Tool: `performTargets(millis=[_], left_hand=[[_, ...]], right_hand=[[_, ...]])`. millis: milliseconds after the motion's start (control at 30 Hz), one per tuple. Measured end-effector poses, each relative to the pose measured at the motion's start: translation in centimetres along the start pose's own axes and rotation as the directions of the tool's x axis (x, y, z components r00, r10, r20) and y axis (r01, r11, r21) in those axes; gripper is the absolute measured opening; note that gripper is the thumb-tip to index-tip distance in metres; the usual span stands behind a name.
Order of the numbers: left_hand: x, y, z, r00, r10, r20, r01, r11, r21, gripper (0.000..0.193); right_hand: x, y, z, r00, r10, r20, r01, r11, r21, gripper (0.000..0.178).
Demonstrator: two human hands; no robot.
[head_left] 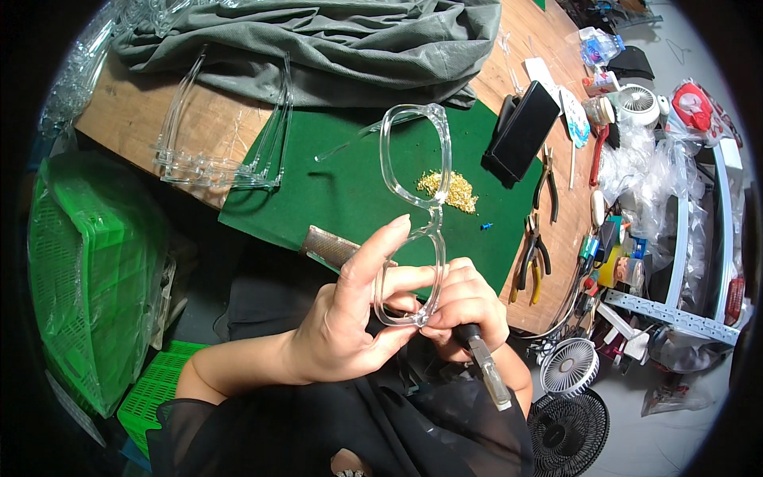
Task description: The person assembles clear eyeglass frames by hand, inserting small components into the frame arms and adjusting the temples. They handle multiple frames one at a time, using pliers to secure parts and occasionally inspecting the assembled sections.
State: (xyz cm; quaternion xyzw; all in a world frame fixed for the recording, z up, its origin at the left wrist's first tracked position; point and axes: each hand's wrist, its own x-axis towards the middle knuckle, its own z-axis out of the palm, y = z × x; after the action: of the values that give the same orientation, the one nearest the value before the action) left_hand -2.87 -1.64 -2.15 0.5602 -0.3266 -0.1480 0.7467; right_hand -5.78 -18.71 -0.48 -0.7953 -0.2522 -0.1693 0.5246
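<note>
Our left hand (338, 330): fingers pinching one clear glasses frame (434, 207). Our right hand (469, 310): fingers wrapped round one dark-handled tool (488, 372), at the frame's near corner. Beyond the fingertips: gold bits (458, 195), green mat (294, 159). Farther right: black phone (526, 131), two pliers (533, 235).

Mixes clear plastic, cloth and wood.
Gleams glossy along the transparent plastic eyeglass frame (435, 207); looks matt on the flat green mat (298, 187) and the crumpled grey cloth (318, 48), smooth on the light-brown wooden tabletop (123, 119), metallic on the heap of gold-coloured bits (458, 194).
</note>
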Motion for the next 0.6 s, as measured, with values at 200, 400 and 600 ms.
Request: performTargets(millis=[200,400,600], left_hand=[[0.0,0.1,0.3,1.0,0.016,0.009,-0.016,1.0,-0.024,0.092],[-0.2,0.3,0.3,1.0,0.008,0.015,-0.008,1.0,-0.025,0.093],[-0.6,0.5,0.3,1.0,-0.014,0.01,0.014,0.999,-0.033,0.093]], right_hand=[[-0.3,-0.5,-0.4,0.999,-0.037,0.03,0.04,0.995,-0.096,0.022],[-0.7,-0.7,0.5,0.992,-0.082,-0.093,0.072,0.992,-0.107,0.019],[-0.8,-0.8,0.9,0.993,-0.048,-0.107,0.045,0.998,-0.031,0.019]])
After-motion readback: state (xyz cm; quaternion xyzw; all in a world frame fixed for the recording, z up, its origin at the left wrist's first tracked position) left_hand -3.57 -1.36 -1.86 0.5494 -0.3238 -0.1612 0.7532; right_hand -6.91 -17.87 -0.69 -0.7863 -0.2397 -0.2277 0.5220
